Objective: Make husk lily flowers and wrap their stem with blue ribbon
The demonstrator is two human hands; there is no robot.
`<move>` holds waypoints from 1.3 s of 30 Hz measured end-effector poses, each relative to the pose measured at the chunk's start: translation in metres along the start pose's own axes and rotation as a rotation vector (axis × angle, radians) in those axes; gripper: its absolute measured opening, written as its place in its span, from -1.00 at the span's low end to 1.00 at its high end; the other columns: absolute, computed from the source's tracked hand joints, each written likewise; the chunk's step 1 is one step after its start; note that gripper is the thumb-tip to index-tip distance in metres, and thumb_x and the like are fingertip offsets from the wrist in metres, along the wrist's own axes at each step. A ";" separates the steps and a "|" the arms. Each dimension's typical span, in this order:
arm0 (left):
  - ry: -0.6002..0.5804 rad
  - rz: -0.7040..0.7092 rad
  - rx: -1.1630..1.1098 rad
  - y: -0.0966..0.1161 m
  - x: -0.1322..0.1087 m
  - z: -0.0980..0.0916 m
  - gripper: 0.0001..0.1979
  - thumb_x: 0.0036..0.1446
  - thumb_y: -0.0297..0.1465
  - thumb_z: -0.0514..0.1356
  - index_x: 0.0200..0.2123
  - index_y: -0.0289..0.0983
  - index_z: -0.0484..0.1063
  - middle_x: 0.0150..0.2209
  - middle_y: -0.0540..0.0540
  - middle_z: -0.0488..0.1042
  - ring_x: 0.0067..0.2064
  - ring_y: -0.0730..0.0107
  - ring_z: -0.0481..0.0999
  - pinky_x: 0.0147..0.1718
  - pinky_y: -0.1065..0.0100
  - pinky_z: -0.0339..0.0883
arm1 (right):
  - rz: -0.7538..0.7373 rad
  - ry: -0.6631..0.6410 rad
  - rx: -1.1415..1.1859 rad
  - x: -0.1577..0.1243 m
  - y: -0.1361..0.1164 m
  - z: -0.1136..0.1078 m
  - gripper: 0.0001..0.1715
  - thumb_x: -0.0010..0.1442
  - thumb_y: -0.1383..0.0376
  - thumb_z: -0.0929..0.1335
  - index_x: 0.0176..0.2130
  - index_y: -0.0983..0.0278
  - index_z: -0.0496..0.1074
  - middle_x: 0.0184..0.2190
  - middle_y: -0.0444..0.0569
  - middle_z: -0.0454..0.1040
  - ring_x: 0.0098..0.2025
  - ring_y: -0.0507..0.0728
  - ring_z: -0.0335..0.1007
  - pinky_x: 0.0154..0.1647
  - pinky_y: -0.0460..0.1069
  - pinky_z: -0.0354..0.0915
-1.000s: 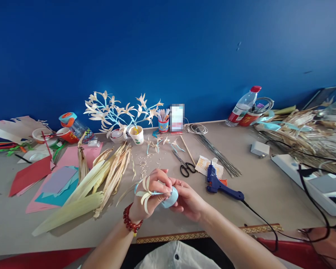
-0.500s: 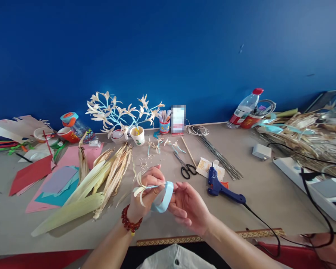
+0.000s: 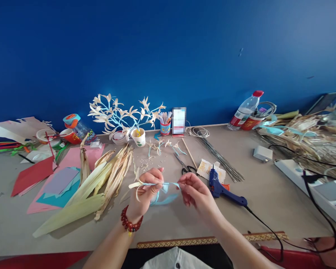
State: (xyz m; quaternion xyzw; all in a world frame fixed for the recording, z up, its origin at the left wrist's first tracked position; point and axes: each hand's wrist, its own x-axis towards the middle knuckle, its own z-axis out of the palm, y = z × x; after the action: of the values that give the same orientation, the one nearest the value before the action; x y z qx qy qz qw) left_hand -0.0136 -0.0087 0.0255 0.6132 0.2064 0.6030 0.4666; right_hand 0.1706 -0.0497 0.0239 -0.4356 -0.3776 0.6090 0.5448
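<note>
My left hand (image 3: 148, 188), with a red bead bracelet on its wrist, pinches the stem of a pale corn-husk flower (image 3: 134, 184). The petals point left past the thumb. A light blue ribbon (image 3: 169, 199) runs from the stem and hangs in a loop between the hands. My right hand (image 3: 197, 192) has its thumb and fingertips closed at the right end of the blue stretch, pinching the ribbon; the wire end there is too small to make out. Beyond the hands lie scissors (image 3: 189, 169) and several small finished flowers (image 3: 156, 146).
A blue glue gun (image 3: 221, 188) with a cord lies right of my right hand, near bundled wires (image 3: 222, 158). Corn husks (image 3: 85, 186) and coloured paper (image 3: 60, 181) are at left. Behind stand a paper cup (image 3: 138, 139) with flower branches and a phone (image 3: 179, 121). A power strip (image 3: 305, 186) sits at right.
My right hand has turned from open fingers to a pinch at the ribbon. The ribbon, a wide loop before, now stretches partly straight between the hands. My left hand keeps the flower.
</note>
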 end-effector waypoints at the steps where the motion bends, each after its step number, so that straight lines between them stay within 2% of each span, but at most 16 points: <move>1: 0.023 -0.037 -0.046 -0.001 -0.001 0.001 -0.96 0.17 -0.45 0.24 -0.34 -0.20 0.44 -0.41 0.03 0.43 -0.28 0.39 0.47 0.18 -0.17 0.18 | -0.118 0.013 -0.187 0.002 0.002 -0.002 -0.82 0.16 0.25 0.42 -0.20 0.21 0.42 -0.32 -0.11 0.39 -0.52 -0.04 0.20 -0.60 -0.14 0.19; 3: 0.055 -0.104 -0.130 -0.001 -0.002 0.005 -0.96 0.15 -0.44 0.27 -0.35 -0.20 0.45 -0.41 0.03 0.43 -0.25 0.40 0.47 0.20 -0.17 0.16 | -0.374 0.016 -0.487 0.004 0.005 -0.002 -0.75 0.18 0.30 0.40 -0.09 0.21 0.43 -0.05 0.06 0.38 -0.33 0.05 0.34 -0.47 -0.09 0.31; 5: 0.085 -0.162 -0.205 0.000 -0.003 0.009 -0.95 0.13 -0.44 0.29 -0.36 -0.20 0.46 -0.39 0.03 0.44 -0.24 0.40 0.47 0.22 -0.16 0.12 | -0.591 -0.018 -0.637 0.004 0.006 0.003 -0.74 0.22 0.38 0.35 -0.06 0.20 0.42 0.02 0.10 0.36 -0.19 0.12 0.37 -0.33 -0.02 0.36; 7: 0.108 -0.224 -0.271 0.001 -0.003 0.013 -0.94 0.13 -0.45 0.29 -0.37 -0.20 0.46 -0.38 0.04 0.43 -0.24 0.43 0.46 0.24 -0.14 0.11 | -0.762 -0.017 -0.695 0.004 0.007 0.012 -0.76 0.21 0.46 0.33 -0.12 0.21 0.41 -0.12 0.06 0.42 -0.17 0.14 0.39 -0.24 0.02 0.37; 10: 0.127 -0.298 -0.350 0.002 -0.004 0.017 -0.92 0.12 -0.46 0.30 -0.40 -0.21 0.47 -0.42 0.07 0.41 -0.26 0.48 0.44 0.24 -0.09 0.12 | -1.008 0.135 -0.737 0.005 0.008 0.021 -0.73 0.14 0.54 0.36 -0.21 0.22 0.36 -0.33 -0.03 0.42 -0.26 0.13 0.38 -0.26 0.04 0.35; 12: 0.139 -0.330 -0.375 0.002 -0.005 0.018 -0.92 0.11 -0.46 0.31 -0.42 -0.22 0.47 -0.43 0.07 0.40 -0.26 0.48 0.44 0.24 -0.06 0.14 | -1.153 0.195 -0.786 0.006 0.008 0.023 -0.71 0.12 0.55 0.38 -0.22 0.21 0.36 -0.36 -0.05 0.40 -0.31 0.11 0.35 -0.30 0.04 0.34; 14: 0.143 -0.343 -0.373 0.002 -0.005 0.019 -0.91 0.10 -0.45 0.32 -0.43 -0.23 0.47 -0.43 0.06 0.41 -0.26 0.47 0.44 0.24 -0.05 0.16 | -1.247 0.178 -0.874 0.006 0.006 0.022 -0.72 0.12 0.53 0.38 -0.20 0.20 0.40 -0.33 -0.02 0.41 -0.31 0.11 0.34 -0.31 0.04 0.34; 18: 0.144 -0.319 -0.274 0.000 -0.007 0.018 -0.91 0.09 -0.45 0.31 -0.43 -0.21 0.46 -0.41 0.04 0.40 -0.23 0.42 0.45 0.23 -0.05 0.20 | -1.334 0.104 -1.002 0.006 0.002 0.016 -0.73 0.15 0.47 0.37 -0.19 0.15 0.49 -0.32 -0.02 0.43 -0.29 0.12 0.34 -0.29 0.05 0.36; 24: 0.070 -0.276 -0.135 0.001 -0.007 0.016 -0.95 0.11 -0.42 0.30 -0.38 -0.18 0.49 -0.38 0.01 0.42 -0.20 0.35 0.47 0.24 -0.09 0.19 | -1.408 0.057 -0.948 0.004 0.002 0.011 -0.70 0.08 0.51 0.43 -0.19 0.19 0.54 -0.36 -0.04 0.45 -0.28 0.13 0.35 -0.27 0.08 0.38; 31: -0.013 -0.160 -0.002 0.004 -0.004 0.012 -0.91 0.14 -0.51 0.27 -0.34 -0.19 0.50 -0.38 0.02 0.48 -0.22 0.36 0.48 0.24 -0.07 0.17 | -1.420 0.073 -0.890 0.003 -0.007 0.009 -0.74 0.13 0.48 0.40 -0.22 0.15 0.52 -0.35 -0.06 0.47 -0.31 0.12 0.37 -0.32 0.09 0.41; 35: -0.080 -0.066 0.107 0.009 -0.001 0.010 -0.91 0.16 -0.51 0.25 -0.34 -0.21 0.50 -0.38 0.01 0.50 -0.26 0.37 0.48 0.18 -0.07 0.23 | -1.451 0.057 -0.846 0.005 -0.011 0.007 -0.77 0.12 0.50 0.39 -0.26 0.19 0.51 -0.34 -0.04 0.44 -0.30 0.12 0.37 -0.33 0.09 0.42; 39: -0.136 0.005 0.179 0.013 0.002 0.007 -0.93 0.17 -0.49 0.25 -0.33 -0.21 0.52 -0.38 -0.01 0.52 -0.27 0.35 0.50 0.14 -0.07 0.25 | -1.410 0.043 -0.809 0.007 -0.011 0.006 -0.75 0.14 0.47 0.38 -0.21 0.15 0.49 -0.35 -0.05 0.45 -0.32 0.13 0.38 -0.37 0.09 0.42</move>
State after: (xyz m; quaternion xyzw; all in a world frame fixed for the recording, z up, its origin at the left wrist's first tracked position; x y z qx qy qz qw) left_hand -0.0104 -0.0158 0.0382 0.6924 0.2257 0.5402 0.4216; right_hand 0.1681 -0.0416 0.0353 -0.2703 -0.7435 -0.0693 0.6078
